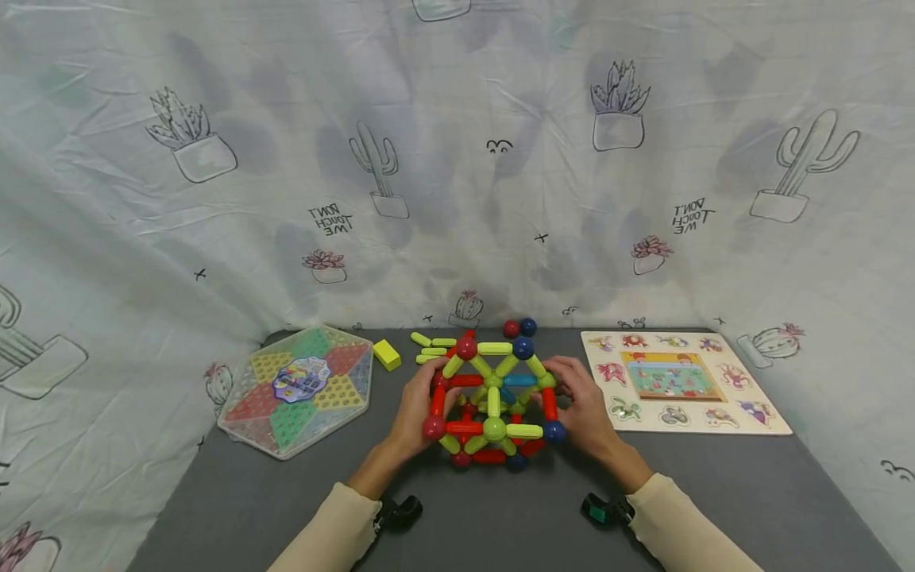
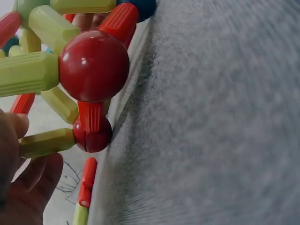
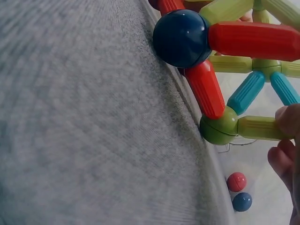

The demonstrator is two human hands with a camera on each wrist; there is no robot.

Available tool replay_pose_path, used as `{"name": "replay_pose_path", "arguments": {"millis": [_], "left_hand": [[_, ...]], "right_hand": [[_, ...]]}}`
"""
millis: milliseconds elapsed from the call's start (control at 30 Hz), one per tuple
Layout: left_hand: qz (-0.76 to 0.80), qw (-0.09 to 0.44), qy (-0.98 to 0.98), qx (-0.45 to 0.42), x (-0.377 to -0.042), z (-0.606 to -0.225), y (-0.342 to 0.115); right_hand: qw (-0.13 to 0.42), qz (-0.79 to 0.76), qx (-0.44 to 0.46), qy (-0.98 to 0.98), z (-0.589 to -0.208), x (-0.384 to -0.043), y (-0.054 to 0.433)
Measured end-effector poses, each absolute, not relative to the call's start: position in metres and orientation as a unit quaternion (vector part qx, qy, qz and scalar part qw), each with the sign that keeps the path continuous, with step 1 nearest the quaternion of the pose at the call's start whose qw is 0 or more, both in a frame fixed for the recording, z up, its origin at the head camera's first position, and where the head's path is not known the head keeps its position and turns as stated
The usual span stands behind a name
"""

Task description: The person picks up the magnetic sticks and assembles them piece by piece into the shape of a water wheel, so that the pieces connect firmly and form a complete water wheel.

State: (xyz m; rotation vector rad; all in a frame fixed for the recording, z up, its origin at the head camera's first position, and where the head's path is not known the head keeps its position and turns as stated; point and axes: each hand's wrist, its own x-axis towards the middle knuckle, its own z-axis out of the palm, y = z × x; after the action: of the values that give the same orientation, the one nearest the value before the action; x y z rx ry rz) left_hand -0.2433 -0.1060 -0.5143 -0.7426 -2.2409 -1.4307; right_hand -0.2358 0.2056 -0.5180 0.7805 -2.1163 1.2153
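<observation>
A magnetic ball-and-stick structure point(image 1: 494, 429) of red, blue and yellow-green balls with red, blue and yellow-green sticks is between the two hands. On its left side the left hand point(image 1: 415, 409) grips it; in the left wrist view, fingers curl about a yellow-green stick point(image 2: 47, 143) by a red ball point(image 2: 93, 65). The right hand point(image 1: 588, 413) holds the opposite side. Its thumb and fingers are at a yellow-green stick point(image 3: 260, 128) in the right wrist view, joined to a yellow-green ball point(image 3: 219, 125). Whether the structure's lowest balls touch the table cannot be told.
Behind the structure lie loose yellow-green sticks point(image 1: 432, 351), a loose red ball point(image 1: 511, 329) and a loose blue ball point(image 1: 528, 326). A yellow block point(image 1: 387, 355) and a hexagonal game box point(image 1: 243, 425) sit left on the grey table point(image 1: 500, 524). A picture puzzle board point(image 1: 696, 423) lies right.
</observation>
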Motion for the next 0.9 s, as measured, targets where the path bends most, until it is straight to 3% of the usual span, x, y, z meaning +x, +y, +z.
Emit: {"name": "replay_pose_path", "arguments": {"millis": [100,300,500,700,900], "left_hand": [[-0.532,0.179,-0.774,-0.292,-0.249,-0.521,-0.110],[-0.608,0.060,-0.751,-0.252,-0.251,-0.520,-0.115],[-0.595,-0.036,-0.769,-0.231,-0.256,-0.524,-0.116],[-0.535,-0.059,-0.808,-0.240,-0.262,-0.518,-0.113],[-0.535,-0.089,-0.810,-0.226,-0.269,-0.522,-0.112]], "right_hand": [[0.248,0.473,0.290,-0.794,-0.520,-0.237,0.207],[0.089,0.544,0.246,-0.797,-0.521,-0.238,0.210],[0.064,0.565,0.231,-0.789,-0.521,-0.240,0.208],[-0.004,0.539,0.260,-0.801,-0.526,-0.250,0.204],[-0.024,0.525,0.283,-0.802,-0.527,-0.256,0.202]]}}
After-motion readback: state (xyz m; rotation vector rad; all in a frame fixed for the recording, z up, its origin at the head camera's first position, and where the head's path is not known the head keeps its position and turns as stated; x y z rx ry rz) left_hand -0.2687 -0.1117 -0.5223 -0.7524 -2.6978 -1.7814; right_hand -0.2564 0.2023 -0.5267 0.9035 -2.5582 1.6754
